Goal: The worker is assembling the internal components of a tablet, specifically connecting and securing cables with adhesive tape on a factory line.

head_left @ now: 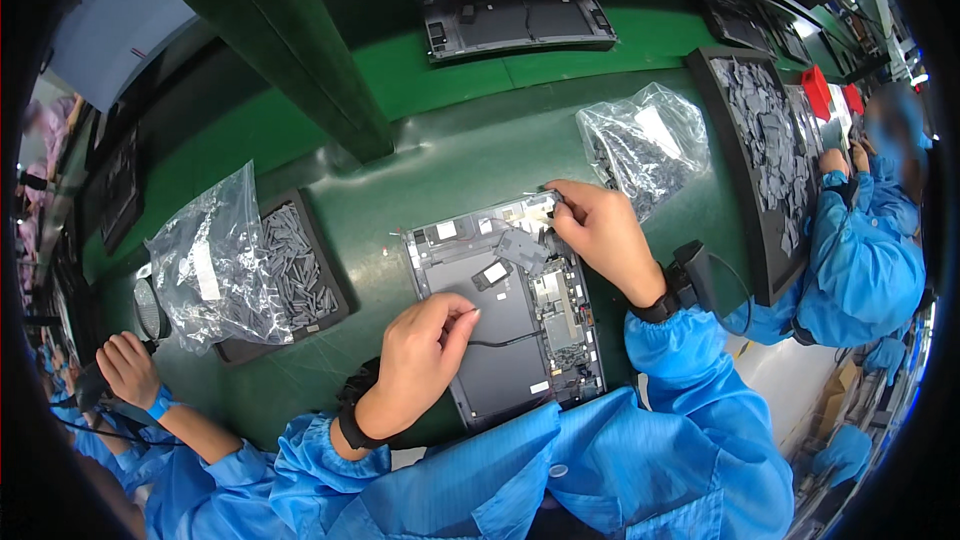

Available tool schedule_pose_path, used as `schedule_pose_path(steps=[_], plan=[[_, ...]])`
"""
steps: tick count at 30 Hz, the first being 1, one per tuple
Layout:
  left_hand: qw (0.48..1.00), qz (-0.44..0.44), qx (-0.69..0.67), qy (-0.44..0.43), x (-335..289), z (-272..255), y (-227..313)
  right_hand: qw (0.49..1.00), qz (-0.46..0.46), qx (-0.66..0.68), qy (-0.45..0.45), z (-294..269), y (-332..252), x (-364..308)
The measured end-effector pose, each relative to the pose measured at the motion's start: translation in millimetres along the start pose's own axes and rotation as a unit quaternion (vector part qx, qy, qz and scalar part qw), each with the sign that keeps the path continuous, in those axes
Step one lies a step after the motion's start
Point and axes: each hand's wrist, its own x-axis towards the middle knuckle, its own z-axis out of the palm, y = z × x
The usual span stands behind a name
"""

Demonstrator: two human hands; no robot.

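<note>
In front of me on the green bench lies an opened device chassis, dark grey, with a green circuit board along its right side. My right hand is at the chassis's far right corner, thumb and fingers pinched together; what is between them is hidden. Over the chassis's left part hovers my left hand, its thumb and forefinger closed on something too small to name. A loose grey flat piece and a small black part with a white label rest on the chassis. A black cable runs across it.
To the left are a tray of small grey strips and a clear plastic bag. Another bag lies beyond my right hand, beside a tray of grey pieces. A green post rises behind. Co-workers' hands appear at both sides.
</note>
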Motion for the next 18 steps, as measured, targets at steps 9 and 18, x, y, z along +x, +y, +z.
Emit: schedule_pose_path(steps=[9,18], plan=[[1.000,0.021,0.003,0.009,-1,2,0,0.999,0.037,-0.010,-0.015,-3,-7,1],[0.995,-0.032,-0.094,0.010,2,0,1,0.997,-0.060,0.008,0.046,-1,3,-4]])
